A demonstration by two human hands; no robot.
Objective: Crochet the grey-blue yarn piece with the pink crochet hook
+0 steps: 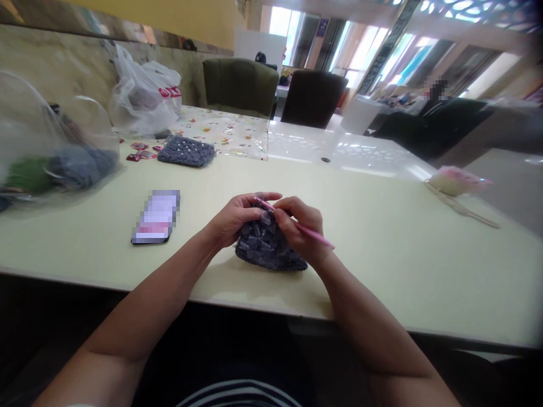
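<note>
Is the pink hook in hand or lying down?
In hand: the right hand grips the pink hook, its back end sticking out toward the wrist. Cannot tell if its tip is in a stitch.

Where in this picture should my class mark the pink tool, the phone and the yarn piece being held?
Pink tool [314,235], head view: on its handle.
Phone [156,217], head view: middle of its screen.
Yarn piece [263,243], head view: middle of its surface.

Bare arms angled inward, left grip [237,219] and right grip [302,226] close together.
The left arm [165,288] slants up from the lower left, its index finger [267,196] stretched rightward above the thumb [251,214]; the right arm [369,316] mirrors it, fingers [299,208] curled in a pen-like pinch.
</note>
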